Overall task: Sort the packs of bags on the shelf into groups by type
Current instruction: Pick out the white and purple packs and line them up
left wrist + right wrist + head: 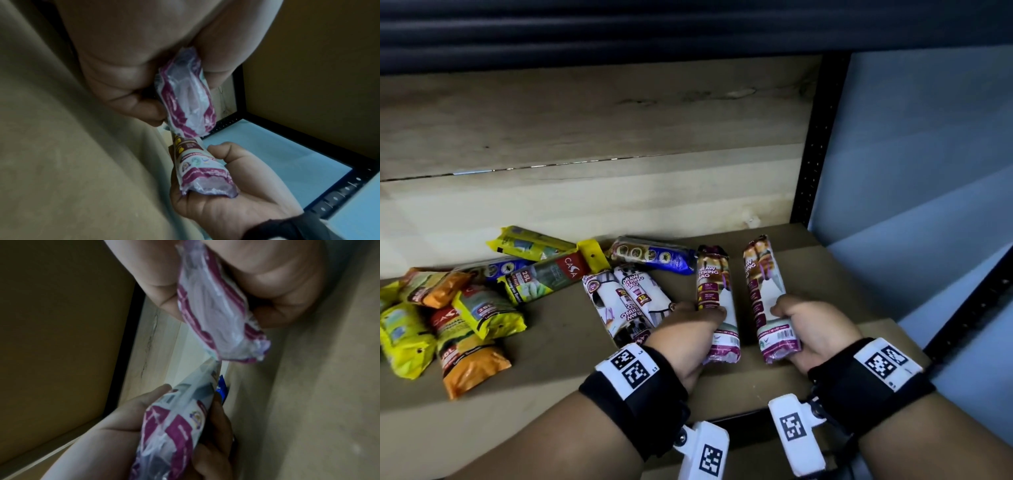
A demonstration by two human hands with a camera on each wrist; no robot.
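2 maroon-and-white draw-string bag packs lie side by side on the right part of the shelf [558, 359], long axes pointing toward the back board and a narrow gap between them. The left hand [681, 329] curls round the near end of the left pack [717, 301], thumb on top. The right hand [815, 329] grips the near end of the right pack [767, 291] in the same way, fingers wrapped under it. The wrist views show each pack's crimped end sticking out of a closed fist.

Just left of the left hand, 2 more white draw-string packs [626, 298] lie touching each other at a slant. Behind them a blue pack [654, 255] lies crosswise near the back board. Farther left sits a loose heap of yellow, green and orange packs [458, 308], some overlapping, with a second blue pack partly buried in it.

A black perforated upright [815, 144] stands at the shelf's right rear corner. Both wrists carry black bands with white coded tags.
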